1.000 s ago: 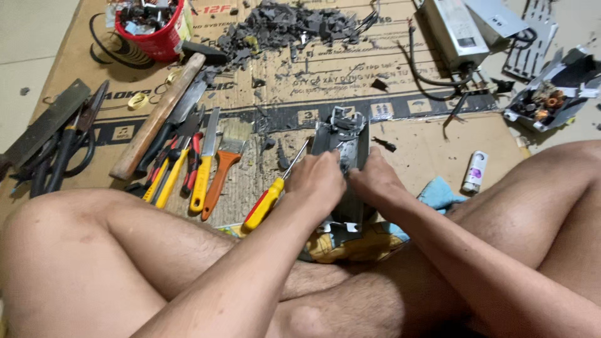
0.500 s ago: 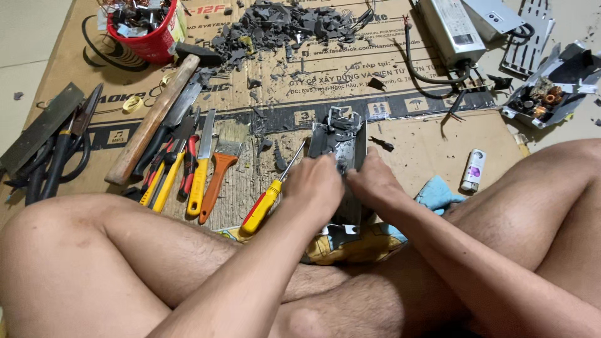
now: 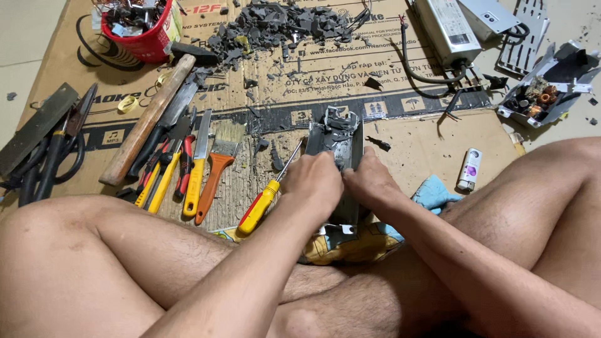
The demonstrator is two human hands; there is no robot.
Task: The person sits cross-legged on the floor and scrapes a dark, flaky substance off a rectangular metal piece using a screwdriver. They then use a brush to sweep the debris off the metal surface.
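A long grey metal casing (image 3: 341,141) with a torn far end lies lengthwise between my legs on the cardboard. Both hands clamp its near part: my left hand (image 3: 313,181) on its left side, my right hand (image 3: 370,181) on its right side. The fingers curl over the casing's edges and hide its middle. A red-and-yellow screwdriver (image 3: 266,200) lies just left of my left hand, its shaft pointing toward the casing. My bare knees frame both sides.
Left on the cardboard (image 3: 400,134) lie a paintbrush (image 3: 219,164), chisels, pliers, a wooden-handled hammer (image 3: 149,119) and shears (image 3: 53,153). A red bucket (image 3: 139,31) stands far left, grey debris (image 3: 278,25) far centre, metal boxes (image 3: 446,28) and an opened unit (image 3: 544,87) far right. A lighter (image 3: 469,169) and blue cloth (image 3: 432,194) lie right.
My hands keep the same grip on the casing. The view has shifted slightly; nothing on the cardboard has visibly moved.
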